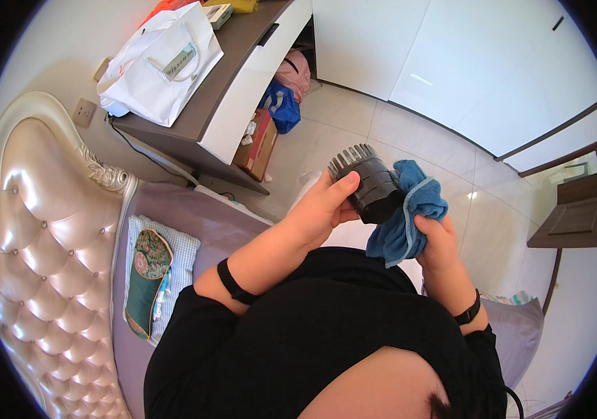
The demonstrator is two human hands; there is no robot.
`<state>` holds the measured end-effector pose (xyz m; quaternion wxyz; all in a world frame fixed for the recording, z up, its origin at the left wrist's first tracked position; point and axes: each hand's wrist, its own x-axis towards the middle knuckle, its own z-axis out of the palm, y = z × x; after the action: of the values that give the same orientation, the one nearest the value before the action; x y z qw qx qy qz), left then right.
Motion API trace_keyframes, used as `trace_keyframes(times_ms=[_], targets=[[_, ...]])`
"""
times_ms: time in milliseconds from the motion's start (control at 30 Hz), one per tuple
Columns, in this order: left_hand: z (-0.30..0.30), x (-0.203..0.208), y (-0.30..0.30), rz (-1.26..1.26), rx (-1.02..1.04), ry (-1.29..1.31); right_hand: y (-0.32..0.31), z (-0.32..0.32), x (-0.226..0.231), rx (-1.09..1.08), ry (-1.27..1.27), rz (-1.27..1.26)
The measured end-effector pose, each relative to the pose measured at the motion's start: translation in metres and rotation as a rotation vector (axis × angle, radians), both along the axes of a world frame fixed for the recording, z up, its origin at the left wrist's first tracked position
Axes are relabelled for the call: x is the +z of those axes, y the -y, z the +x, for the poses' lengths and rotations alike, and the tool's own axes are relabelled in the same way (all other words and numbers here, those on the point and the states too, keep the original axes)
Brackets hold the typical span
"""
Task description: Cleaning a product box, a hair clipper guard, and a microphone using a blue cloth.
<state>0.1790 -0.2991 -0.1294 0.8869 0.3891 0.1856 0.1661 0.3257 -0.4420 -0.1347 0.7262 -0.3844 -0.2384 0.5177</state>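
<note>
Closest to us is the black top [298, 328], filling the lower middle of the frame, and both forearms reach up from it, each with a dark band around it. And here's the action, right at the centre! The left hand [319, 213] has the toothed piece [369, 188], thumb along its side, fingers curled beneath, teeth pointing to the upper left. Over on the right, the right hand [438, 241] is closed on a bunched blue cloth [410, 216], thumb on top, and the cloth is up against the right end of the piece. Both hands full, then, neither one spread wide!

We'd call this a wiping step, cloth to the smooth end, with the teeth bare of cloth. Is it wet or dusty? We can't tell from here. As we judge it, the next move calls for a steady left hold and a turn of the piece, so the cloth can meet a fresh side; around those teeth, a light touch, since the weave could snag.

Around the play: the bed [232, 223] and its pillow [185, 244] at left, and the table [242, 45] carrying a white bag [155, 77] at upper left.
</note>
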Motion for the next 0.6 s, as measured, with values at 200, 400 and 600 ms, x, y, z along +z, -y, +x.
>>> trace_keyframes(times_ms=[200,400,600], targets=[[-0.004,-0.010,-0.018,-0.087,0.028,0.185,0.017,-0.002,-0.006,0.240,0.234,-0.204],[-0.001,-0.006,-0.014,-0.116,0.024,0.167,0.013,0.000,0.007,0.025,0.497,0.000],[0.001,-0.010,-0.003,-0.135,-0.076,0.191,-0.003,0.000,0.011,0.058,0.299,-0.008]])
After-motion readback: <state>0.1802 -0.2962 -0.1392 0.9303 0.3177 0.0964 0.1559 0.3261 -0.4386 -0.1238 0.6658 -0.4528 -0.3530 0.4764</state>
